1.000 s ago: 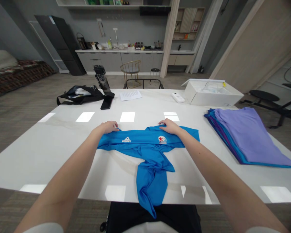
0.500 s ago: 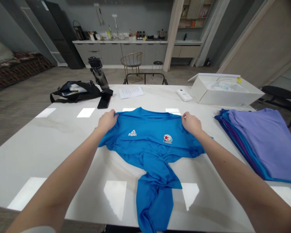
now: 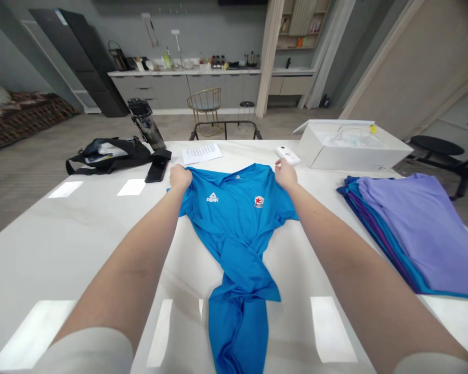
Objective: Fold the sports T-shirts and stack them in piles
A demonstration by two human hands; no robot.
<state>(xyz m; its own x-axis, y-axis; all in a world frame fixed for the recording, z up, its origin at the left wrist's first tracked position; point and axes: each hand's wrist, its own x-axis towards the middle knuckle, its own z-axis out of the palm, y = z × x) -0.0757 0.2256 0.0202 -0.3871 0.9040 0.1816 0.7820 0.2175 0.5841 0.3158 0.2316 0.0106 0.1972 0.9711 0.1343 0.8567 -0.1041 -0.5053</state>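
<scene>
A blue T-shirt (image 3: 234, 208) lies front side up on the white table (image 3: 113, 249), its collar at the far end. Its upper part is spread, while the lower part is bunched and twisted, trailing toward the near edge. My left hand (image 3: 180, 177) is closed on the shirt at the left shoulder. At the other shoulder, my right hand (image 3: 285, 174) pinches the cloth between thumb and fingers. Both arms are stretched far forward. Beyond my right hand lies a small white device (image 3: 287, 155), close to the fingertips.
A stack of folded clothes with a lilac shirt (image 3: 421, 223) on top lies at the right. Behind it stands an open white box (image 3: 354, 150). A black bag (image 3: 113, 156), a bottle (image 3: 146, 124), a phone (image 3: 157, 169) and a printed sheet (image 3: 202, 153) lie along the far side.
Both hands have moved away from me and slightly closer together, pulling the shirt's shoulders toward the far edge. The collar now shows more open and the chest less bunched. The view has shifted slightly.
</scene>
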